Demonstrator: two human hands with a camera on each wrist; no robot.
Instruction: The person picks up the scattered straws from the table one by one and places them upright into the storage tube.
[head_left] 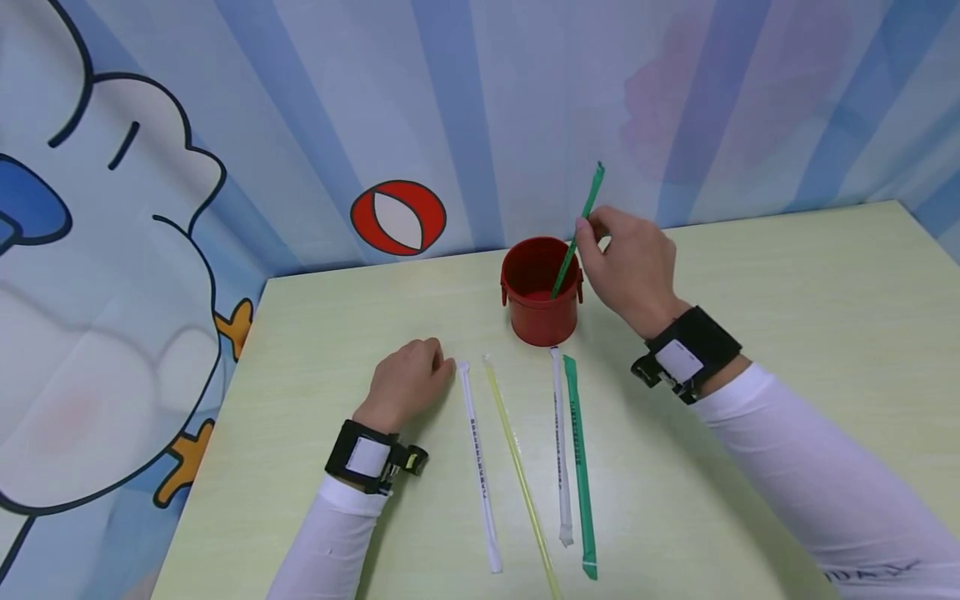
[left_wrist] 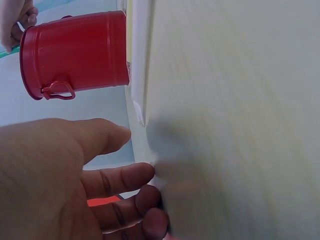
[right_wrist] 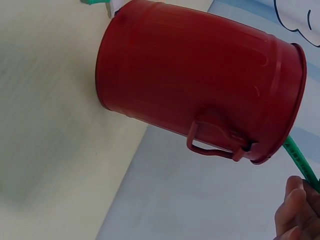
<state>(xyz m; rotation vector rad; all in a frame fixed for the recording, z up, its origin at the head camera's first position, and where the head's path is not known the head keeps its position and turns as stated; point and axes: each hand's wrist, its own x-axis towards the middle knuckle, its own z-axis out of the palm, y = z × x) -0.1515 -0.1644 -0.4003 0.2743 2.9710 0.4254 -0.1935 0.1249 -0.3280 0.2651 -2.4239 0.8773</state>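
Between thumb and fingers, my right hand (head_left: 632, 265) pinches a green wrapped straw (head_left: 589, 200) at the rim of a red bucket (head_left: 544, 320). The straw slants, its lower end inside the bucket and its upper end above the hand. In the right wrist view the same straw (right_wrist: 300, 157) shows beyond the bucket's rim. My left hand (head_left: 408, 379) rests on the table, its fingers loosely bent and holding nothing. Closest to it is a white wrapped straw (head_left: 480, 467). A yellow straw (head_left: 517, 458), a second white wrapped straw (head_left: 561, 450) and another green wrapped straw (head_left: 580, 467) lie further right.
The bucket stands near the back edge of a pale table (head_left: 300, 433). Behind it rises a blue striped backdrop (head_left: 525, 108) with a red and white ball printed on it. A small loop handle (right_wrist: 212, 142) sticks out from the bucket's side.
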